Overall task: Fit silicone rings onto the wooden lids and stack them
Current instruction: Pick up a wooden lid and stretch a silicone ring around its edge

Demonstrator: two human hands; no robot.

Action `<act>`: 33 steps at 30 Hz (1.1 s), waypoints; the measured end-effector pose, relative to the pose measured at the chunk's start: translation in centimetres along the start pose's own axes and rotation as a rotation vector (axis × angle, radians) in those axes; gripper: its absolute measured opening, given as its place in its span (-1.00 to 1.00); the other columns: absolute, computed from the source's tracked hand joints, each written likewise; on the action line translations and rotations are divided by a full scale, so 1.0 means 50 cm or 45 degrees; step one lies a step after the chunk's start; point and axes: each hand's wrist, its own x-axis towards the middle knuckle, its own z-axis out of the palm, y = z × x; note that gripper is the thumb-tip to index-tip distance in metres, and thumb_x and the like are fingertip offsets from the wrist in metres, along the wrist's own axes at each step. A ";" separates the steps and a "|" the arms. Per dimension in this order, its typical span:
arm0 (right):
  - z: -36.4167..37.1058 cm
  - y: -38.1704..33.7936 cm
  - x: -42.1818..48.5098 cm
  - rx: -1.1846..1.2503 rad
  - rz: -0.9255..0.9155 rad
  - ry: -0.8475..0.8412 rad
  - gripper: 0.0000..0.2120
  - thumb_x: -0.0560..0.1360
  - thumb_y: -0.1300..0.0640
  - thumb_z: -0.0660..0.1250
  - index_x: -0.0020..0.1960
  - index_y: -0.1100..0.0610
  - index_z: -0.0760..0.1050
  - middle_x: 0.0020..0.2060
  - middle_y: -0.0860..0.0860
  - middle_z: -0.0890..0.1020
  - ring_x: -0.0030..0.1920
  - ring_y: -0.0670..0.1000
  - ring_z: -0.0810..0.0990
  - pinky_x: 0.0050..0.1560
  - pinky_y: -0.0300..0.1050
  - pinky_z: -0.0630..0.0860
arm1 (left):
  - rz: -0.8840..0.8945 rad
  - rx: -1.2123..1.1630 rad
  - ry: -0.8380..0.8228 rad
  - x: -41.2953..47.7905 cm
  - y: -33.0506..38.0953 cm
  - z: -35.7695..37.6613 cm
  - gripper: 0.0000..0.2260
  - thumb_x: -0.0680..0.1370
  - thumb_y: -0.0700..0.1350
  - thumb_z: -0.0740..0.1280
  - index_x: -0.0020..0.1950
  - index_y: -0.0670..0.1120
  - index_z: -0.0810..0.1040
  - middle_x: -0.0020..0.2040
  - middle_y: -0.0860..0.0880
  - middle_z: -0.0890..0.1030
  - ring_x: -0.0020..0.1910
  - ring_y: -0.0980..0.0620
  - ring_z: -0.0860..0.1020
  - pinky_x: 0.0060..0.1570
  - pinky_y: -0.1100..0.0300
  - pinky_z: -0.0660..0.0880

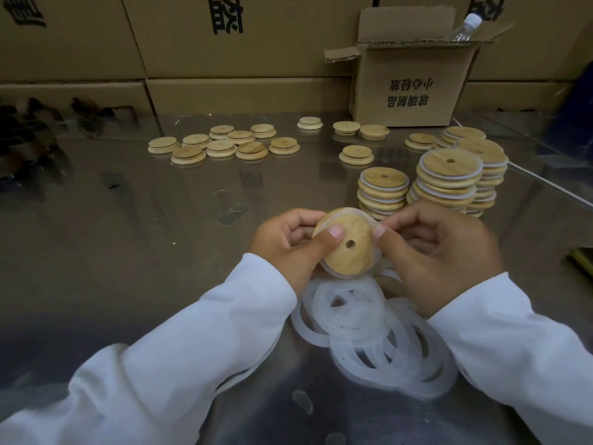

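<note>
A person in white sleeves [199, 342] works at a shiny table [128, 239], well in front of an open cardboard box [414, 88]. The left hand [288, 242] grips a wooden lid [348, 248], thumb pressed on its face beside the small centre hole and fingers curled behind. The right hand [439, 252] pinches a silicone ring [332, 272] at the lid's right edge; the translucent ring shows around part of the rim.

A pile of rings [362, 332] lies on the table under both hands, farther from the box than the lid. Between the box and the hands stand stacks of lids [449, 178], white rings showing between the layers. Loose lids [221, 144] lie scattered to the left of the box, with a few more just in front of it. A plastic bottle [467, 27] sticks out of the box's top, and closed cartons [224, 43] are stacked behind and beside it.
</note>
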 end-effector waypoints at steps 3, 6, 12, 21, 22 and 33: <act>0.001 0.009 0.009 0.107 0.185 -0.047 -0.81 0.37 0.19 0.40 -0.37 -0.02 0.54 -0.40 -0.12 0.65 -0.33 -0.12 0.62 -0.22 -0.24 0.54 | 0.054 0.051 -0.004 0.004 -0.001 -0.002 -0.92 0.44 -0.27 0.36 -0.11 -0.13 0.56 -0.22 -0.10 0.64 -0.25 -0.01 0.61 -0.14 0.11 0.59; -0.001 0.011 0.015 0.166 0.273 -0.098 -0.80 0.37 0.20 0.41 -0.38 -0.02 0.56 -0.43 -0.05 0.65 -0.30 -0.03 0.62 -0.16 -0.16 0.54 | 0.093 0.099 -0.008 0.007 -0.001 -0.005 -0.91 0.44 -0.28 0.36 -0.13 -0.10 0.55 -0.21 -0.08 0.63 -0.23 0.01 0.59 -0.14 0.14 0.58; -0.006 0.011 0.018 0.114 0.271 -0.148 -0.80 0.40 0.17 0.39 -0.36 -0.04 0.53 -0.40 -0.08 0.62 -0.27 -0.02 0.60 -0.19 -0.18 0.49 | 0.187 0.160 -0.003 0.012 0.009 -0.011 -0.89 0.45 -0.29 0.35 -0.11 -0.10 0.56 -0.23 -0.03 0.62 -0.33 0.20 0.58 -0.35 0.39 0.48; -0.005 0.009 0.016 0.287 0.159 -0.222 -0.81 0.40 0.26 0.38 -0.31 0.01 0.54 -0.44 -0.08 0.62 -0.37 -0.07 0.59 -0.22 -0.22 0.57 | 0.074 0.037 0.039 0.008 0.000 -0.015 -0.89 0.44 -0.25 0.35 -0.05 -0.16 0.56 -0.16 -0.15 0.64 -0.16 -0.10 0.61 -0.03 -0.08 0.57; -0.004 0.009 0.015 0.313 0.159 -0.220 -0.83 0.39 0.26 0.39 -0.30 0.02 0.54 -0.44 -0.07 0.62 -0.38 -0.07 0.59 -0.23 -0.23 0.57 | 0.062 0.019 0.049 0.008 0.000 -0.015 -0.89 0.43 -0.24 0.35 -0.06 -0.16 0.57 -0.15 -0.17 0.64 -0.13 -0.14 0.61 0.00 -0.14 0.55; -0.003 0.012 0.014 0.376 0.378 -0.332 -0.95 0.35 0.15 0.41 -0.29 0.07 0.59 -0.45 0.01 0.64 -0.41 -0.10 0.60 -0.28 -0.33 0.57 | 0.079 0.010 0.092 0.005 0.005 -0.016 -0.87 0.39 -0.20 0.38 -0.07 -0.14 0.57 -0.13 -0.16 0.65 -0.11 -0.15 0.63 0.00 -0.16 0.55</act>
